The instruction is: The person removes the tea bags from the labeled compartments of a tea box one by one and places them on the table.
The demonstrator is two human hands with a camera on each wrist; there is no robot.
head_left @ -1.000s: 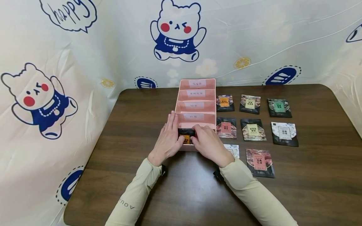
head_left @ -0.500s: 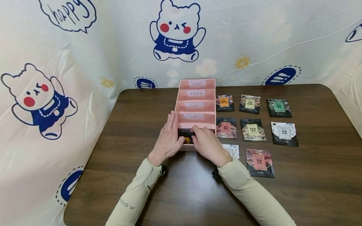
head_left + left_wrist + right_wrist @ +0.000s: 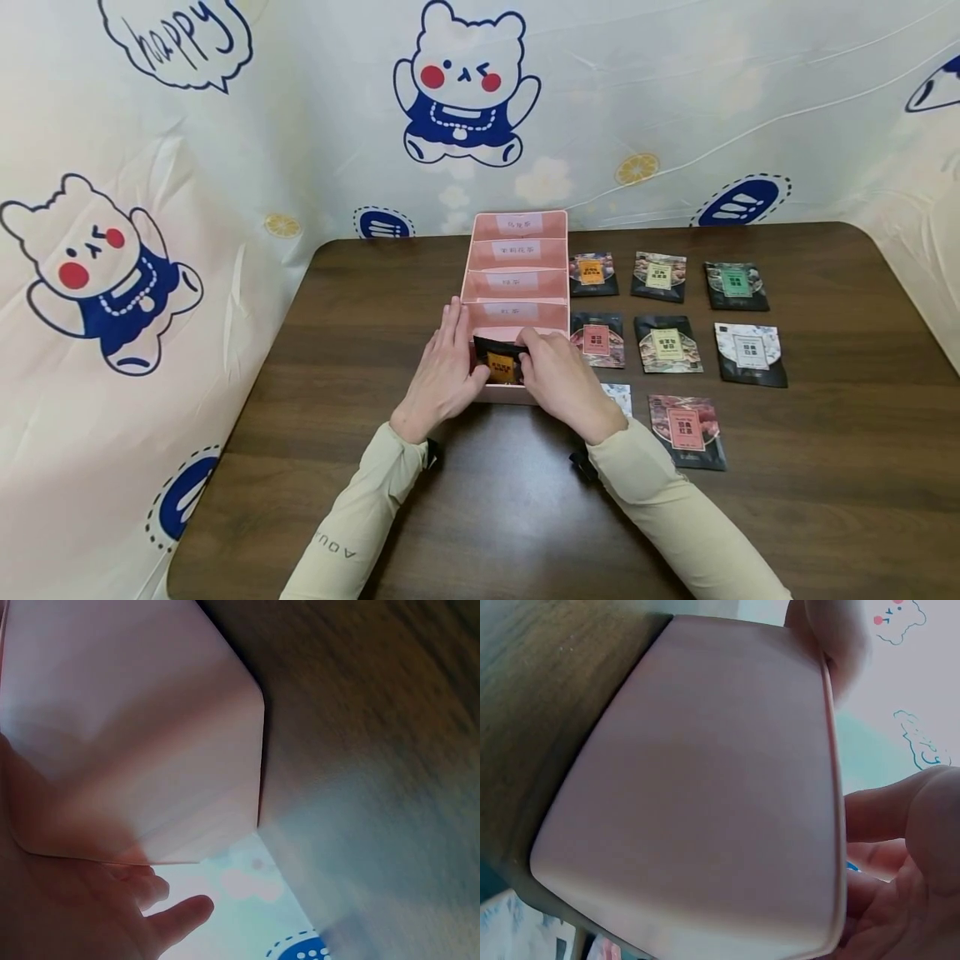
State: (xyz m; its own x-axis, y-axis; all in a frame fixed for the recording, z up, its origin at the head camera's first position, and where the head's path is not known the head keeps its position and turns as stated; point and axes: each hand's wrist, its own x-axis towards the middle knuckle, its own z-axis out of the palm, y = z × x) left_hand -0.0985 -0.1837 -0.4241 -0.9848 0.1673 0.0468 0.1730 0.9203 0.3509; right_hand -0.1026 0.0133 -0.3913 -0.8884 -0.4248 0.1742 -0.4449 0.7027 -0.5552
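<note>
A pink compartment box (image 3: 517, 287) stands on the table, with white labels on its dividers. In the front compartment of the box is a black tea packet (image 3: 501, 365) with an orange label; it sits tilted, its left top corner raised. My right hand (image 3: 564, 375) pinches this packet at its right side, fingers over the top edge and thumb in front. My left hand (image 3: 442, 371) lies along the left wall of the box with straight fingers, thumb over the front compartment. Both wrist views mostly show the box's plain pink front wall (image 3: 705, 780), with fingers at its rim.
Several tea packets lie in rows right of the box, among them a green-labelled one (image 3: 737, 286), a white one (image 3: 750, 353) and a red one (image 3: 686, 432). Another white packet (image 3: 619, 397) is partly hidden by my right forearm. A printed cloth (image 3: 322, 125) hangs behind the table.
The orange-labelled packet first sank deeper into the front compartment, then rose and tilted up on its left side. My right hand shifted slightly right with it; my left hand stayed on the box.
</note>
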